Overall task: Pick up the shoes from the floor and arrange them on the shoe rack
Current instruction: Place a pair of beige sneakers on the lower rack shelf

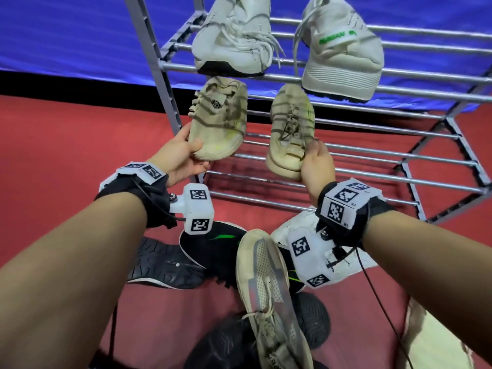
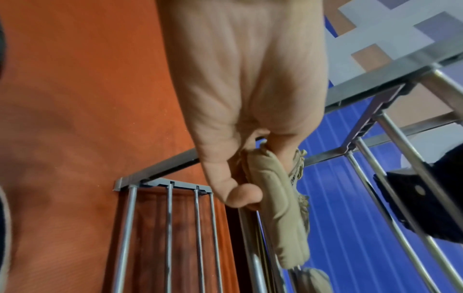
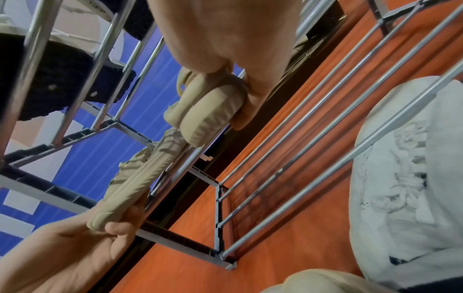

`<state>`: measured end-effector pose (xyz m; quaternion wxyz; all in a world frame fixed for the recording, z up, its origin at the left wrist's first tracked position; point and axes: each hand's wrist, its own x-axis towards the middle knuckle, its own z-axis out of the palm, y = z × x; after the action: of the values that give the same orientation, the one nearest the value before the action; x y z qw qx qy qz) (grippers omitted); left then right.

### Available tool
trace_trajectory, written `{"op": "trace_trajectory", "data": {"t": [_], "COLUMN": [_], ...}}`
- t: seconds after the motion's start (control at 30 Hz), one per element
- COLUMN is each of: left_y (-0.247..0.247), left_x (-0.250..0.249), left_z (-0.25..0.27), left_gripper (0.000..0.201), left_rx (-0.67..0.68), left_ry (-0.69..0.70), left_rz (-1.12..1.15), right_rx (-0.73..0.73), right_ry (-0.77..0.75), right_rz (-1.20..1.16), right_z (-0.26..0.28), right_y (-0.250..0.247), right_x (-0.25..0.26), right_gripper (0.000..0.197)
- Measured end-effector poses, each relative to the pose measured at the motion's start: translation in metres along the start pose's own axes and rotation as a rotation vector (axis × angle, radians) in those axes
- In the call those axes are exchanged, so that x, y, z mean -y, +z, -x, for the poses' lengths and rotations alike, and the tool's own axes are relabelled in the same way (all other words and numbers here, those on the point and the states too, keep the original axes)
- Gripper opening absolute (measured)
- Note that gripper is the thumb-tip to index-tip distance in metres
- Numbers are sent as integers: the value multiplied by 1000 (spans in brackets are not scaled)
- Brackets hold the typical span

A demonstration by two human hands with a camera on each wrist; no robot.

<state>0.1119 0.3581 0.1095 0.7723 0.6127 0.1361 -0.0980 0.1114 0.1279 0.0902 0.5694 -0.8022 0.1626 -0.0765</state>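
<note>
Shoes of a beige pair sit one in each of the hands, held out over the middle shelf of the shoe rack (image 1: 346, 153). The left hand (image 1: 181, 158) has the left beige shoe (image 1: 218, 121) by its heel end, thumb on top and fingers curled under the sole; the left wrist view shows the thumb pressed against the sole edge. The right hand (image 1: 316, 163) grips the right beige shoe (image 1: 290, 131) at the heel too, fingers wrapped round the back. Both toes point away from the hands, toward the rear bars, and whether either sole already rests on the bars is hard to tell from here.

Above the hands, two white shoes (image 1: 234, 35) already sit on the upper shelf. Below the wrists, on the red floor (image 1: 53, 155), lie a black shoe (image 1: 210, 246), a cream shoe (image 1: 269, 288) on its side, and others still to lift.

These shoes look light, with soft uppers and a thick, springy sole that is stiffer than the rest. The heel is the firmest place to hold, since it keeps the toe steerable. On round bars a sole may tip between gaps, so setting each one flat across several bars seems wise.
</note>
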Motion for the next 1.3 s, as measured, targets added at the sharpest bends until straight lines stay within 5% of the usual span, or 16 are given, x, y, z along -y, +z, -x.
{"op": "trace_trajectory", "data": {"t": [0.37,0.8,1.0,1.13,1.3], "left_y": [7,7,7,-7,-37], "left_x": [6,17,11,11,26], "left_z": [-22,-33,-21,-1,29], "left_gripper": [35,52,43,41,27], "left_rx": [-8,-127,-163,-210,-179], "left_ry": [-25,19,75,127,82], "left_rz": [-133,-484,-552,-635,-785], "right_rx": [12,72,31,-101,155], "right_ry": [-8,-26,94,-158,-446], "right_rz": [-22,51,155,246,366], "right_z": [-3,-3,-2,27,76], "right_y": [3,-3,-9,-17,-2], "right_x": [0,4,8,1,-13], "right_gripper": [36,39,47,37,24]}}
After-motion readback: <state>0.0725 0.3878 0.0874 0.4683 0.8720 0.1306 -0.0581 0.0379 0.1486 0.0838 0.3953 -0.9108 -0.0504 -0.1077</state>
